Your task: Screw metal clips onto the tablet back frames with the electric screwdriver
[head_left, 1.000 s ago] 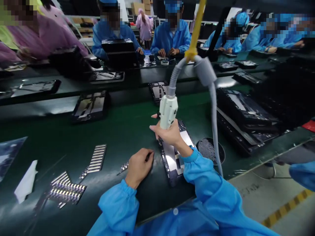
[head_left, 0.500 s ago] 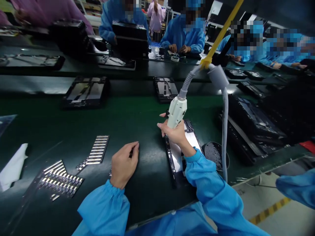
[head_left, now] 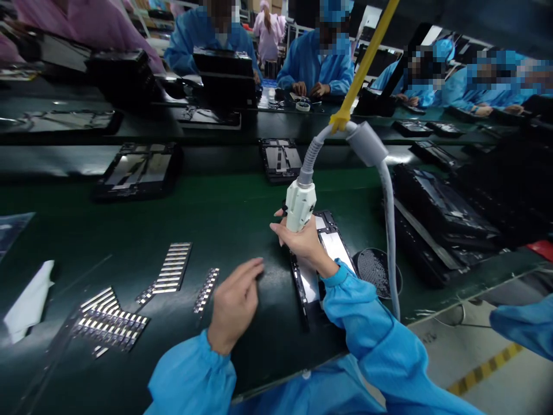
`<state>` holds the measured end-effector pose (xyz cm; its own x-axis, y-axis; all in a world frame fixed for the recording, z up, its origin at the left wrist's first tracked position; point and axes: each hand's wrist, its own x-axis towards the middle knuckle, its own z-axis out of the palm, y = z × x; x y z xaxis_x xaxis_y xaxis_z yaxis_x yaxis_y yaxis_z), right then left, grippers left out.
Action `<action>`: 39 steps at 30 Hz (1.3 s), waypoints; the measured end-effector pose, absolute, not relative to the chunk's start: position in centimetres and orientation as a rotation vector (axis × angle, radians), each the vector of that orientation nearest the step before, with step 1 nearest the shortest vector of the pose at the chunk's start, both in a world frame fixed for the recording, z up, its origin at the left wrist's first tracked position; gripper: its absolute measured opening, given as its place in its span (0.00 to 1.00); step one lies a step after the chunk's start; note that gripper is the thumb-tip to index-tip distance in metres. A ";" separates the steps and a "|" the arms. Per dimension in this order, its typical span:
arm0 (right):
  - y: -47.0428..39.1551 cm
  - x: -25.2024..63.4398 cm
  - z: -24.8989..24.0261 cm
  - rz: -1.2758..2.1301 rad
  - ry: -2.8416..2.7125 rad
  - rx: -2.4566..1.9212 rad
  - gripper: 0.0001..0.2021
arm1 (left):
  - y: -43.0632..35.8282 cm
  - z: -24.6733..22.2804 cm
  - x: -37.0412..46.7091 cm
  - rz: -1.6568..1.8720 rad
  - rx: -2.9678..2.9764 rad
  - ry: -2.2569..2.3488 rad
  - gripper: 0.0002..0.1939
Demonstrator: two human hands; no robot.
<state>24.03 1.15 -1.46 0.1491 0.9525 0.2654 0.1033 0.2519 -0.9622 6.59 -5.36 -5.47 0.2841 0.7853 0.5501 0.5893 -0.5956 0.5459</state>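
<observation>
My right hand (head_left: 305, 239) is wrapped round a pale electric screwdriver (head_left: 300, 204), held upright above the left side of a tablet's open housing (head_left: 333, 245). The screwdriver's tip is hidden behind my hand. To the left, my left hand (head_left: 235, 300) hovers over the green mat with fingers stretched towards the housing and thumb apart; I see nothing in it. Beside its wrist lies a short strip of small parts (head_left: 206, 291). Right of the housing sits a round dish of screws (head_left: 375, 274).
Part strips (head_left: 112, 323) and a larger strip sheet (head_left: 174, 268) lie at left, near a white paper piece (head_left: 30, 302). More housings (head_left: 138, 170) stand along the back. Stacked black housings (head_left: 444, 213) fill the right. A grey cable (head_left: 391, 230) hangs beside my right arm. Co-workers (head_left: 315, 63) sit opposite.
My left hand has moved right towards the housing, its fingers going from pinched to stretched, uncovering the short strip. My right hand keeps the screwdriver over the housing. The view has shifted slightly.
</observation>
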 end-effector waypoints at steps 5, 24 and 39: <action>1.3 24.3 -1.1 0.815 -1.242 -1.092 0.09 | -9.7 -5.0 12.0 1.101 2.451 0.649 0.13; -5.8 32.9 -0.5 0.464 -1.378 -1.146 0.11 | -2.4 -4.2 1.7 1.064 2.915 1.448 0.15; -3.9 28.7 -5.3 0.903 -1.215 -1.198 0.19 | 13.9 -1.2 5.6 0.089 2.855 1.800 0.17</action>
<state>28.75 -3.90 -5.35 0.1684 0.9659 0.1965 0.0899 0.1835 -0.9789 5.59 13.94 -1.18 0.4379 0.8832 0.1680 0.8954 -0.4119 -0.1688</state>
